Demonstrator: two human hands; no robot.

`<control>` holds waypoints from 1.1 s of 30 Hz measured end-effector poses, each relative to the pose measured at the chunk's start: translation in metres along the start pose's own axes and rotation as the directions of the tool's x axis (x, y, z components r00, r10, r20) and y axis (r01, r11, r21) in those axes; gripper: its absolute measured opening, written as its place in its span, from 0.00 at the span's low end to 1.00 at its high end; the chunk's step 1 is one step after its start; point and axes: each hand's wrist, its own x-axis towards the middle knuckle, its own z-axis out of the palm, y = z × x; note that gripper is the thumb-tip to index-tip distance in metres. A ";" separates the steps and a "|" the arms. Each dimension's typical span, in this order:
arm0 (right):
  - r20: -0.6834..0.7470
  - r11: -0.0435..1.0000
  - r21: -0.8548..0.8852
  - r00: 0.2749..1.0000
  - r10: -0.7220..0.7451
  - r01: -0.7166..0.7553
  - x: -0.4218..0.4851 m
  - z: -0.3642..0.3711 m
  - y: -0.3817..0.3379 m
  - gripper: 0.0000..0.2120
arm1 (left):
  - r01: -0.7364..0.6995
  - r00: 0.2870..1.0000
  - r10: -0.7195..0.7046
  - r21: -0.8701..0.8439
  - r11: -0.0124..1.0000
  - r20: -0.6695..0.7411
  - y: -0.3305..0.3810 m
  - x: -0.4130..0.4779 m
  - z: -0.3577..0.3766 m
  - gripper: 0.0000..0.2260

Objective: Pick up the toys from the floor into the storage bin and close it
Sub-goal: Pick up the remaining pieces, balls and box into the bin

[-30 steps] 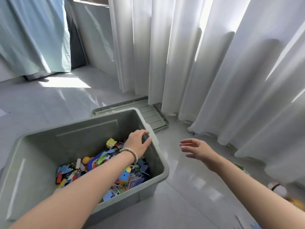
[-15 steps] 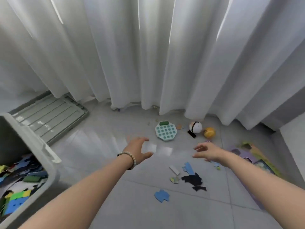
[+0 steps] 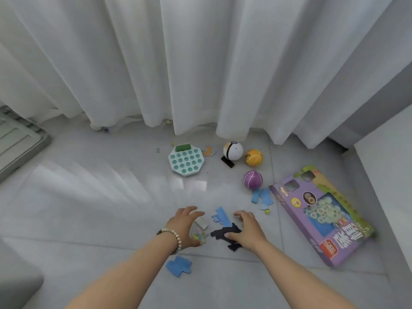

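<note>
Loose toys lie on the grey tile floor. My left hand (image 3: 186, 226), with a bead bracelet, hovers with curved fingers over a white piece (image 3: 202, 223) and a small colourful piece (image 3: 198, 236); no grip shows. My right hand (image 3: 245, 228) is spread low, its thumb touching the black puzzle pieces (image 3: 224, 233). A light blue piece (image 3: 221, 216) lies between my hands, and another blue piece (image 3: 179, 265) beside my left forearm. Farther off lie a teal bubble toy (image 3: 186, 161), a white ball (image 3: 233, 150), an orange ball (image 3: 254, 157) and a purple ball (image 3: 253, 179). The storage bin (image 3: 17, 286) shows only as a grey corner at bottom left.
The bin's grey lid (image 3: 15, 139) lies flat at the left edge. A purple toy box (image 3: 321, 215) lies on the floor to the right, with blue pieces (image 3: 262, 196) beside it. White curtains (image 3: 200, 63) hang along the back, and a white wall (image 3: 383, 175) closes the right side.
The view swung right, away from the bin and over the scattered toys. Both hands left the bin and dropped to the floor, around the black and blue pieces.
</note>
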 end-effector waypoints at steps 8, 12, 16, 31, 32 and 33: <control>-0.125 1.000 0.003 0.992 -0.027 0.028 0.010 0.027 0.003 0.26 | -0.010 0.999 0.014 0.090 0.996 -0.047 -0.009 0.009 0.021 0.31; -0.197 0.993 0.119 0.980 0.027 -0.003 0.014 0.031 0.001 0.18 | 0.028 0.996 -0.023 0.047 0.999 -0.090 -0.007 0.012 0.026 0.26; -0.229 0.981 0.193 0.972 0.051 -0.006 0.015 0.034 -0.001 0.14 | 0.041 0.994 -0.039 0.021 0.999 -0.103 -0.005 0.013 0.028 0.24; -0.130 0.922 0.384 0.986 0.100 -0.043 0.015 0.033 -0.004 0.05 | 0.100 0.988 -0.124 -0.229 0.968 -0.095 -0.006 0.009 0.036 0.14; -0.134 0.919 0.392 0.986 0.102 -0.042 0.014 0.033 -0.003 0.04 | 0.099 0.988 -0.124 -0.227 0.969 -0.096 -0.005 0.009 0.036 0.14; -0.137 0.914 0.403 0.985 0.107 -0.043 0.014 0.032 -0.003 0.04 | 0.100 0.987 -0.124 -0.225 0.969 -0.098 -0.005 0.009 0.035 0.14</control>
